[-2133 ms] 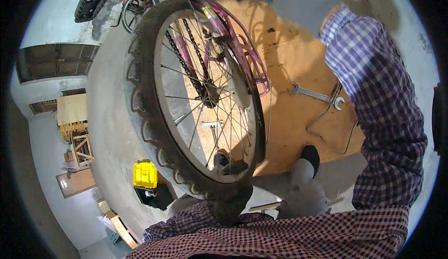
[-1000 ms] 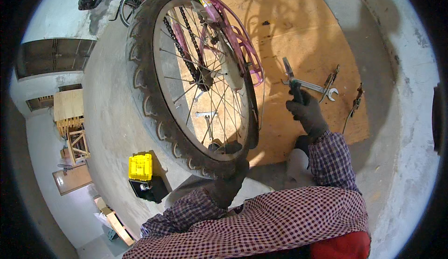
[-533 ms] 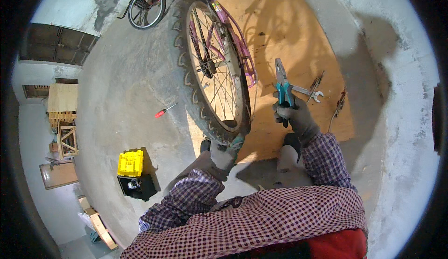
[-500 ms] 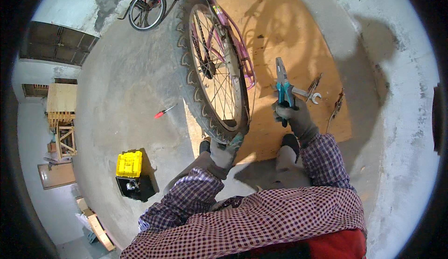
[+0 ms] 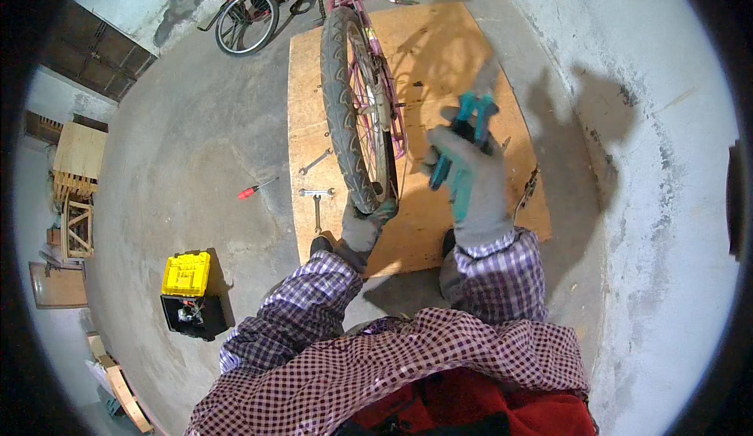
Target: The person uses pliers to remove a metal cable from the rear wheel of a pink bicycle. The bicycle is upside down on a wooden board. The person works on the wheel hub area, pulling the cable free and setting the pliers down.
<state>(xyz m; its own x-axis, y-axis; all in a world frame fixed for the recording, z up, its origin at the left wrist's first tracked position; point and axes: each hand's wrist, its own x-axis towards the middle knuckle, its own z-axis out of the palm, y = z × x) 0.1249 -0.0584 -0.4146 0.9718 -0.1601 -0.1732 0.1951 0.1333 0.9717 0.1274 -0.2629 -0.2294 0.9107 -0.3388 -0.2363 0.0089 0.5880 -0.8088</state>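
Teal-handled pliers [image 5: 463,134] sit clamped in the grey-gloved right hand [image 5: 471,185], raised just beside the black knobbly tyre of the pink bicycle's wheel [image 5: 349,122]. The gloved left hand [image 5: 365,224] is closed on the tyre's lower edge, steadying it above the plywood sheet [image 5: 439,51]. The step looks like bringing the tool to the wheel; next calls for careful aim at the hub.

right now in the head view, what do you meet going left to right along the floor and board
toolbox → red screwdriver → wrench → tyre held by left hand → pliers in right hand
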